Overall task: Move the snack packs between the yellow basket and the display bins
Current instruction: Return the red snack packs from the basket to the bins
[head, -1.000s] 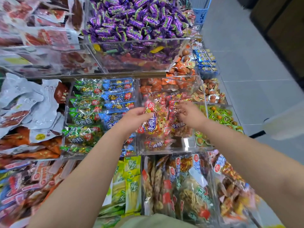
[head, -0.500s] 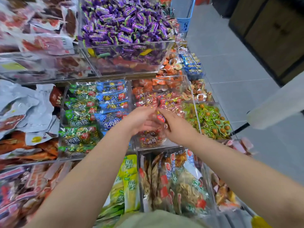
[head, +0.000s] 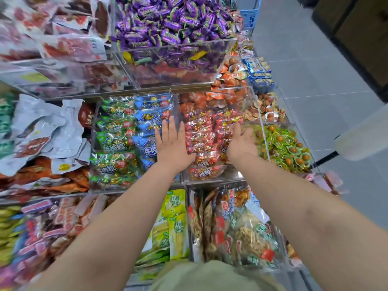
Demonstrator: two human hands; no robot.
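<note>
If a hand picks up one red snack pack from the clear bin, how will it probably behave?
The red snack packs have glossy film wrappers, so probably slippery and crinkly. They look small and soft, likely light and floppy. Lying loosely heaped, neighbours may slide when the left hand lifts one.

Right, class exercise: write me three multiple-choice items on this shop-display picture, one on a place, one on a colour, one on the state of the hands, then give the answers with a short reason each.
1. Which bin are both hands over?
A. the bin of red snack packs
B. the bin of purple candies
C. the bin of green-wrapped sweets

2. What colour are the packs just left of the left hand?
A. orange
B. blue
C. white

3. How are the hands?
A. both clenched round a pack
B. one holding a basket
C. both open, fingers spread, holding nothing

Answers:
1 A: the left hand and right hand flank the red snack packs in their clear bin.
2 B: the blue packs lie beside that hand.
3 C: both palms face down, flat, with no pack gripped.
</note>
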